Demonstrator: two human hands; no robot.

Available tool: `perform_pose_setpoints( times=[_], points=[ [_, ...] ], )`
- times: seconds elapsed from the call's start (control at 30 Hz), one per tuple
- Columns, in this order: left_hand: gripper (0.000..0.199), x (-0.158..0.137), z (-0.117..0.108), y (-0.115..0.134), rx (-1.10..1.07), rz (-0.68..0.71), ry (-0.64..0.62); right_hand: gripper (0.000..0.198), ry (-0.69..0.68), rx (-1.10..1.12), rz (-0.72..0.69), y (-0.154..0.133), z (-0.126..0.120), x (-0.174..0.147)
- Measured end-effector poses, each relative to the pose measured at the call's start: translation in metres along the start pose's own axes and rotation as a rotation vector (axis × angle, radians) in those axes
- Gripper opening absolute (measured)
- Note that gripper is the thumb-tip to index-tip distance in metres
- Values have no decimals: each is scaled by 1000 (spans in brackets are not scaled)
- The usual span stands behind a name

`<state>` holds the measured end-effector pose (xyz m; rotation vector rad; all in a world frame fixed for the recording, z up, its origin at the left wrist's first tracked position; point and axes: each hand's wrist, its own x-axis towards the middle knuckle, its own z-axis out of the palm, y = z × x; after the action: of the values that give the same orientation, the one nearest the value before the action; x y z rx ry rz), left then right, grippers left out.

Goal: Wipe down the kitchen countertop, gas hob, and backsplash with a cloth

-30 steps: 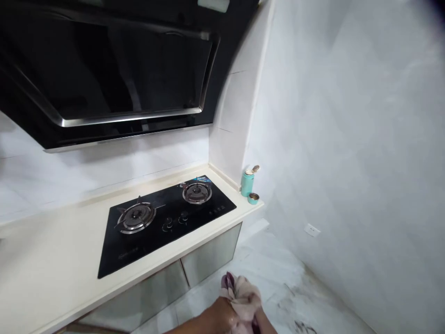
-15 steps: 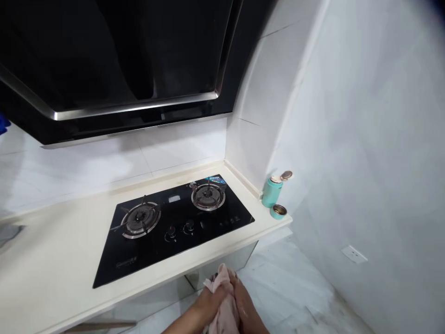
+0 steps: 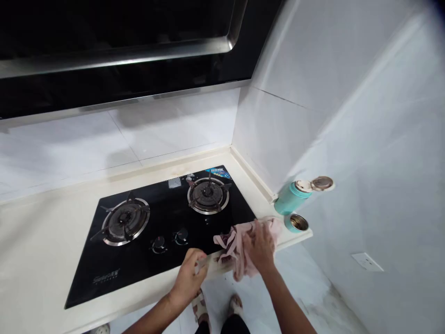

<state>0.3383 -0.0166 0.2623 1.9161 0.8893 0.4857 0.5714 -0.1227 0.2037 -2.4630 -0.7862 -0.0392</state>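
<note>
Cloth (image 3: 238,248) lies bunched over the stove's (image 3: 170,211) front right corner, drooping past its front. Right hand (image 3: 257,243) flat on it, fingers slightly spread; left hand (image 3: 190,274) curled at the stove's front edge — whether gripping anything, can't tell. Risk: a rightward sweep could topple the cup (image 3: 296,223) or open bottle (image 3: 292,198), right of the stove. Stove's front-left logo (image 3: 106,277): "S", rest blurred; back-right sticker (image 3: 218,172) — characters, illegible.
</note>
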Motion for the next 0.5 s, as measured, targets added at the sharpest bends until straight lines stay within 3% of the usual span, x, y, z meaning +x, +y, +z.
perform_pose_setpoints(
  times=[0.2, 0.33, 0.5],
  points=[
    [22, -47, -31, -51, 204, -61, 270, 74, -265, -91, -370, -29, 17, -60],
    [22, -75, -38, -77, 261, -106, 501, 63, -560, 53, -647, -66, 27, -82],
    [34, -94, -48, -83, 240, -222, 718, 40, -898, 419, -1104, -102, 18, -86]
  ],
)
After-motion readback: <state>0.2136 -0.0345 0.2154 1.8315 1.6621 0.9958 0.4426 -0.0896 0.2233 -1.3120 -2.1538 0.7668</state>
